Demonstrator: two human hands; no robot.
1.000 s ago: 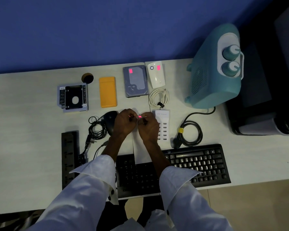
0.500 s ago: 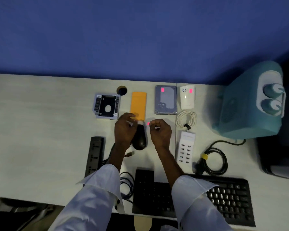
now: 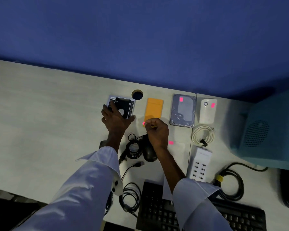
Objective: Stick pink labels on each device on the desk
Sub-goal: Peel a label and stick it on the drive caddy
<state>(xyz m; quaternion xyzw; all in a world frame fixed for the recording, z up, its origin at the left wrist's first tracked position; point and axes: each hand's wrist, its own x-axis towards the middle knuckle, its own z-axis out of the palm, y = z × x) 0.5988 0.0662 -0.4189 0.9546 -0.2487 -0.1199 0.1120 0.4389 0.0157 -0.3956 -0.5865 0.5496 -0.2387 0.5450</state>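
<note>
**Pink label pinched beside an unlabelled drive caddy**

Head view looking down on a pale surface (image 3: 40, 114) against a blue wall. Near the centre, the left hand (image 3: 114, 120) lay on the lower left part of a drive caddy (image 3: 123, 106), its fingers spread and fairly straight, as if steadying it. The right hand (image 3: 158, 132) had its grip closed, thumb and fingertip pinching a small pink label (image 3: 143, 123).

The label hung just right of the caddy's lower right corner and just below an orange enclosure (image 3: 153, 108). Neither device showed a label. The caddy lay up and left of the label, a short reach for the right hand; the enclosure was about as close.

Further right, the hard drive (image 3: 183, 112) and a white plug-in device (image 3: 206, 113) already carried pink labels. The black mouse (image 3: 149, 152) sat below the right hand, unlabelled.
</note>
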